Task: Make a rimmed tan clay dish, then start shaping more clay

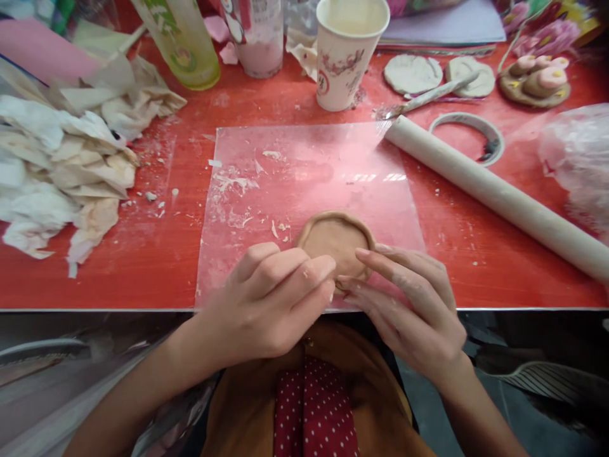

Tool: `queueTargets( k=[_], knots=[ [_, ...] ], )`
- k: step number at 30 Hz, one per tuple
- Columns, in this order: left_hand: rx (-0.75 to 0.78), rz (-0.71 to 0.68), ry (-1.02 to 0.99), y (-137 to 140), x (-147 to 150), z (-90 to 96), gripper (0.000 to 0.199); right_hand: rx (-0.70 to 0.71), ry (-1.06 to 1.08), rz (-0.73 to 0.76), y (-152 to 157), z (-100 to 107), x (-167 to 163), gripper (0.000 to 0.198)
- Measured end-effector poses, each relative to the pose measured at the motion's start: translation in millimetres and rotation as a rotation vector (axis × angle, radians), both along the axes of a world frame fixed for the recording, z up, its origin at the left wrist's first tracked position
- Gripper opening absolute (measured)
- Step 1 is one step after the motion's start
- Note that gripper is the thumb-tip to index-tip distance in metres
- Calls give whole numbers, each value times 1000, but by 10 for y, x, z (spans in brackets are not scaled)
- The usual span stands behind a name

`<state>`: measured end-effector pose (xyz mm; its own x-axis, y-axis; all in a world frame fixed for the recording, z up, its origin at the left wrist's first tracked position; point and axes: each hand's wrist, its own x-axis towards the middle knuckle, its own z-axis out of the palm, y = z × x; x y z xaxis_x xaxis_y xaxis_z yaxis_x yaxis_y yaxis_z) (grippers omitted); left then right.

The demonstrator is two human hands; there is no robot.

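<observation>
A round, shallow brown clay dish [333,244] with a raised, uneven rim lies near the front edge of a clear plastic sheet [304,152]. My left hand [280,292] is closed, its fingers curled and pinching at the near left part of the rim. The fingertips of that hand cover the clay they press on. Around the dish's right side goes my right hand [413,292], with fingers on the right rim and the thumb at the near rim. Pale clay smears mark the fingers of my right hand.
A grey rolling tube [495,197] lies at right beside a tape ring [469,136] and a clay-covered brush [423,95]. Behind stand a paper cup [347,63], a plastic cup [259,38] and a green bottle [185,44]. Crumpled tissues [71,158] heap at left.
</observation>
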<state>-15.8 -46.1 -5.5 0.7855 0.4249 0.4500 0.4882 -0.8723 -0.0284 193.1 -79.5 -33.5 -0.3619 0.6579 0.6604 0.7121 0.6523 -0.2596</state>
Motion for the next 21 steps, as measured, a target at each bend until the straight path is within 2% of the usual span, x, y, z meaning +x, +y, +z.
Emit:
queueTargets(
  k=[4,10,17,21],
  knots=[
    [85,-24,19,-19,15,-3,10,21,6,31,-9,-35,4,17],
    [149,14,23,-65,19,-36,13,15,20,-6,-23,-47,-11,16],
    [99,113,24,-111,80,-35,18,7,6,-18,-13,-33,-20,13],
    [103,106,15,-118,115,-31,19,-8,29,0,-14,-41,-11,12]
  ],
)
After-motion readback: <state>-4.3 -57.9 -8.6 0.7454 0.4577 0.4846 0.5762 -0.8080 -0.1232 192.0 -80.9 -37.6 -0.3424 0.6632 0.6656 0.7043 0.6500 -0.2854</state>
